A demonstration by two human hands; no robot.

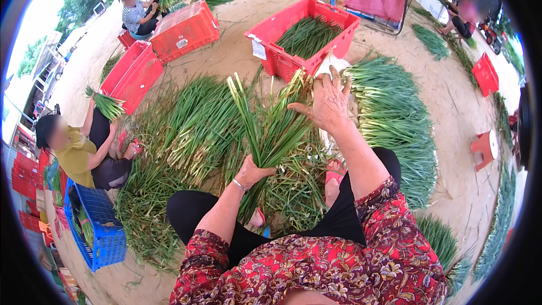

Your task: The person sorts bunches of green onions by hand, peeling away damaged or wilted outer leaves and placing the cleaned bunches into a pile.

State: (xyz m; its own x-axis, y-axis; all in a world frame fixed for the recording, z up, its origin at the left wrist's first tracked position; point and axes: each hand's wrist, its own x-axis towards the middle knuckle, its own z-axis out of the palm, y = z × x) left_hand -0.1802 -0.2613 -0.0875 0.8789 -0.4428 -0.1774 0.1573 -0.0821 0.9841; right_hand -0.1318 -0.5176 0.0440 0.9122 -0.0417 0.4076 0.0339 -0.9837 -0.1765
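Holding chives (pixel 267 136) in our left hand (pixel 252 173), right hand (pixel 331 106) spread wide, we seemingly had neat rows (pixel 392 127) done, a loose heap (pixel 200 121) left.

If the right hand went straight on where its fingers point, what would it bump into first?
Probably the red crate with green stalks inside: the right hand points its fingers toward the crate's near side. Depth is unclear, so it might pass over.

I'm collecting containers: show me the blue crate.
In the head view, the blue crate stands at lower left, beside the seated person in yellow.
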